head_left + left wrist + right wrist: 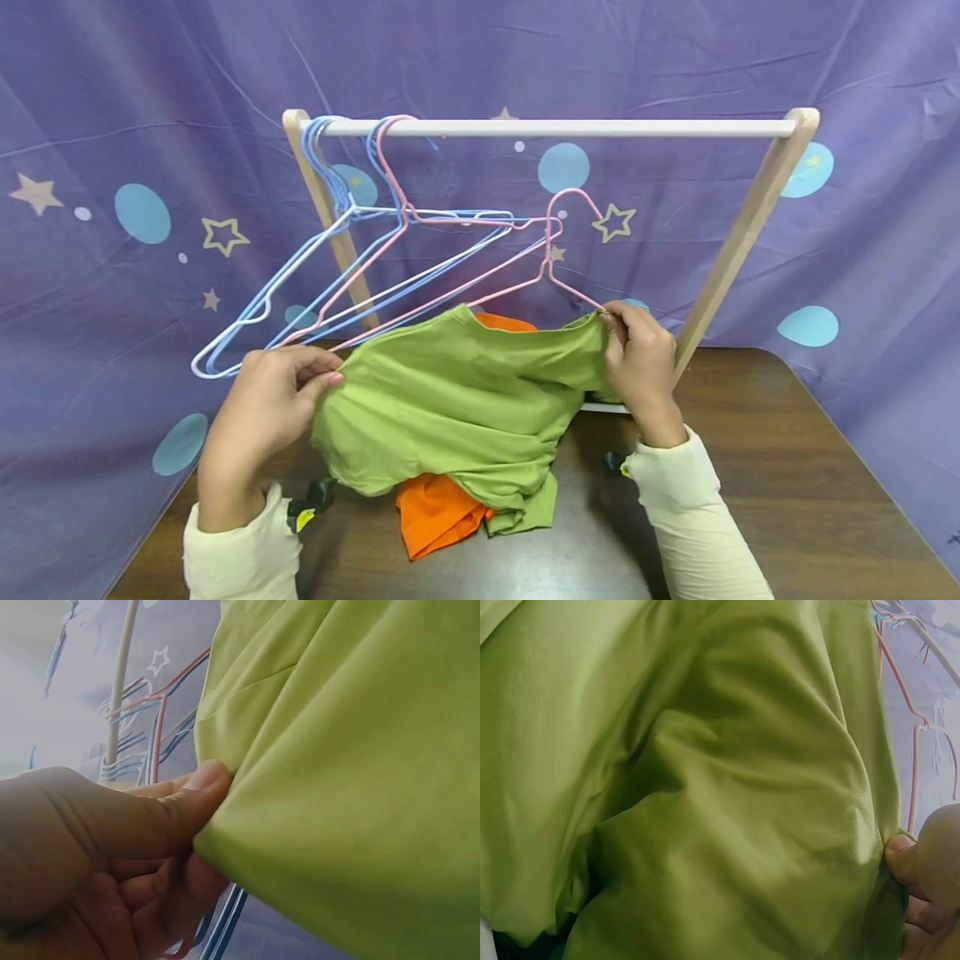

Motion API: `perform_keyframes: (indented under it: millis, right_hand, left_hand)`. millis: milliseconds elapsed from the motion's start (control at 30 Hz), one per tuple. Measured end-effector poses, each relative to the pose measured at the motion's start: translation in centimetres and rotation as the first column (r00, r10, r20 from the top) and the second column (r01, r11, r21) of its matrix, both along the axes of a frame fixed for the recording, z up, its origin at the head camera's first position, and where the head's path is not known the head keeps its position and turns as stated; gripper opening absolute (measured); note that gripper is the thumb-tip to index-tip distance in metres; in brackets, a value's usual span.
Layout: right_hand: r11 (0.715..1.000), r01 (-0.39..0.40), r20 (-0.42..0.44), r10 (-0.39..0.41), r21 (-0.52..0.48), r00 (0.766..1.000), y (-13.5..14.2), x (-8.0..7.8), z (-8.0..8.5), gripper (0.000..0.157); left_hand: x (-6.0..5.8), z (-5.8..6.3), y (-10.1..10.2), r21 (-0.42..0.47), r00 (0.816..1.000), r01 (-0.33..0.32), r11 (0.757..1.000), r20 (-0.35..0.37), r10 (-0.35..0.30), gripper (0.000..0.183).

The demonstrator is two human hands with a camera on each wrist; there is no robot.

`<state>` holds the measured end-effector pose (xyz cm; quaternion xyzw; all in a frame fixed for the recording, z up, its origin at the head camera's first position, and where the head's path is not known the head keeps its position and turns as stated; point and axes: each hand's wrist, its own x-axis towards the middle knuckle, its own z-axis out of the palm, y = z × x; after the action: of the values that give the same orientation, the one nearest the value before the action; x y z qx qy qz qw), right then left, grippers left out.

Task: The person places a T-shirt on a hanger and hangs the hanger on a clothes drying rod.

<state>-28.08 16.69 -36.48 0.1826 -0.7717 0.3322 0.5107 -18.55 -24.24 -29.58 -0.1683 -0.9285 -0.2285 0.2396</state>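
A green T-shirt (450, 392) is spread between both hands above the table. A pink hanger (548, 250) stands up out of its neckline, its arms running down to the collar and its hook off the rail. My left hand (273, 400) pinches the shirt's left side between thumb and fingers; the left wrist view shows the thumb (206, 780) on the cloth. On the other side my right hand (641, 358) pinches the shirt near the right shoulder, where the hanger's arm reaches the fingers. The hanger's lower part is hidden by the cloth.
A rack with a white rail (570, 127) and wooden posts (750, 233) stands behind. Several blue, white and pink hangers (300, 267) hang at its left end. Orange cloth (442, 512) lies under the shirt on the brown table (780, 467). A purple curtain (465, 50) forms the backdrop.
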Motion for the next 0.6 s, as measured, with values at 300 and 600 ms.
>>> perform_keyframes:
  millis: [300,600]
  right_hand:
    - [1.0,-0.005,0.008,0.005,0.026,1.0,-0.1,0.0,0.1,0.006]
    - [0.995,-0.068,-0.007,0.069,0.08,0.998,-1.5,0.3,-0.1,0.008]
  left_hand:
    - [0.4,0.2,-0.2,-0.094,0.998,0.038,0.995,0.043,-0.034,0.008]
    - [-0.4,-0.4,3.4,-0.012,0.958,0.075,0.997,-0.277,-0.076,0.015]
